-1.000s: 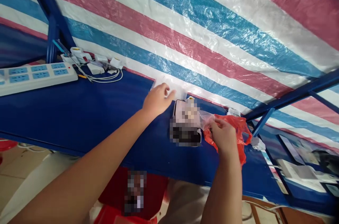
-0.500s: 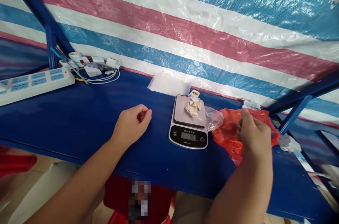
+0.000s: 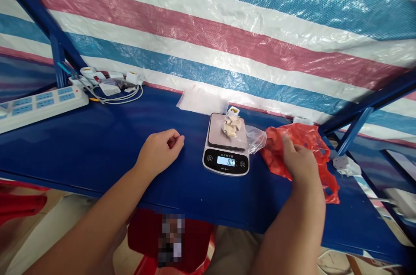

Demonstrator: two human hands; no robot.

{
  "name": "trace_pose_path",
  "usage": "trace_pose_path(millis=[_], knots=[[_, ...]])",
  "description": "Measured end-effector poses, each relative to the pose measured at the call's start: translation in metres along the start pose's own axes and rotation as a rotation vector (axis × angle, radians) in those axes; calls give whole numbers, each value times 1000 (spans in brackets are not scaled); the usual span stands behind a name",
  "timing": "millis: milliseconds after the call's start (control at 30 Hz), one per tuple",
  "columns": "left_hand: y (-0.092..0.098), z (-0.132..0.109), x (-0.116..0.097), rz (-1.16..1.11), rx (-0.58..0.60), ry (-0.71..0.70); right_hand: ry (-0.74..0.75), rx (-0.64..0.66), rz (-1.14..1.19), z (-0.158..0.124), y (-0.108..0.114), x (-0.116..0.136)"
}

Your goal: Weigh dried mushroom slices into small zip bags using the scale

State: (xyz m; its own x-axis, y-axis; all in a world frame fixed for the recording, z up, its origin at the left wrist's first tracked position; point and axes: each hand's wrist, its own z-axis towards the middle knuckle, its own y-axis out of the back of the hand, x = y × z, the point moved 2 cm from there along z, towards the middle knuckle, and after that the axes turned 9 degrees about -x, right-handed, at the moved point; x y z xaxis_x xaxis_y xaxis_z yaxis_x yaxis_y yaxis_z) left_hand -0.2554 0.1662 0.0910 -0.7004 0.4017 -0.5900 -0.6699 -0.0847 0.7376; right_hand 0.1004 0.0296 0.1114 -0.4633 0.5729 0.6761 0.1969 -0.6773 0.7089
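Currently: left hand (image 3: 160,152) curled into a loose fist | right hand (image 3: 300,161) at red bag (image 3: 305,135), fingers mostly hidden, cannot tell if gripping | scale (image 3: 224,144) between both hands, display (image 3: 225,162) reading 8.0 | packet (image 3: 231,126) atop it, clear end toward right hand | pale sheets (image 3: 201,99) beyond left hand

clear bag (image 3: 232,127) on lit scale (image 3: 226,162), red bag (image 3: 307,136) beside

A makeshift workroom or stall is suggested: striped plastic sheeting (image 3: 208,28) is hung behind the far edge of the blue desk (image 3: 107,149), on which a digital scale (image 3: 216,134) and, toward the left edge, a power strip (image 3: 42,104) are set.
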Motion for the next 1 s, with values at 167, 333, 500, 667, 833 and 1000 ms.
trace_pose_path(millis=[167,333,500,667,833,1000], knots=[[-5,2,-1,46,23,-11,-42,-56,90,-11,13,9],[-7,3,-4,82,49,-22,-248,212,606,-20,10,12],[-8,3,-4,87,42,-20,-90,350,694,-34,6,32],[-8,4,-3,92,54,-7,-7,235,632,-34,5,33],[-8,5,-2,110,47,-9,-58,253,512,-31,25,19],[-8,5,-4,137,51,-1,-188,16,338,-32,76,-5]])
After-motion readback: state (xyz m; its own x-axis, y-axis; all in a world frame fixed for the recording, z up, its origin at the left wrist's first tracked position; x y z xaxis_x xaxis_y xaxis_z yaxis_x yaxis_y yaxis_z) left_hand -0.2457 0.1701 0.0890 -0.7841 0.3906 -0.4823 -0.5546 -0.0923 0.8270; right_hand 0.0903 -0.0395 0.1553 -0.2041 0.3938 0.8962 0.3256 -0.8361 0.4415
